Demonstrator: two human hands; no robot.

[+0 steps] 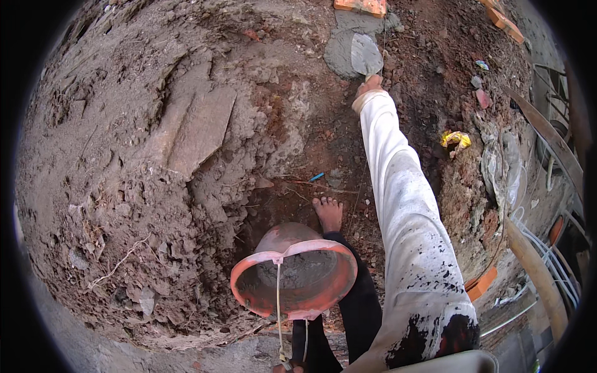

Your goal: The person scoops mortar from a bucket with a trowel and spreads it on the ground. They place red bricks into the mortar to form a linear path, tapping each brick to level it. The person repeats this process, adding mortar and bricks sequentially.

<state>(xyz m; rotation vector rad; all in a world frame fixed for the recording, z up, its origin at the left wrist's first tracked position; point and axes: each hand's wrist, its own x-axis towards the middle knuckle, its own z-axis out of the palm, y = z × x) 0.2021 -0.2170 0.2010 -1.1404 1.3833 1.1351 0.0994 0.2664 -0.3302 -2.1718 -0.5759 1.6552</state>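
Note:
My right hand (370, 86) is stretched far forward, its fingers closed round the handle of a trowel (365, 56). The flat grey blade lies on a patch of wet mortar (339, 48) spread on the soil. A brick (362, 6) sits at the far end of that patch. Close to my body hangs a worn red-orange bucket (346, 255), tilted, with grey mortar (305, 271) inside. Its rope handle (279, 311) runs down to my left hand (288, 369), which is closed on the rope at the lower edge; only a few fingers show.
A thin string (384, 40) passes beside the trowel. Rough soil rises on the left, with a flat board (202, 127) in it. At right lie loose bricks (507, 25), a yellow wrapper (456, 140), a wooden pole (536, 276) and pale tubes. My bare foot (328, 213) stands beyond the bucket.

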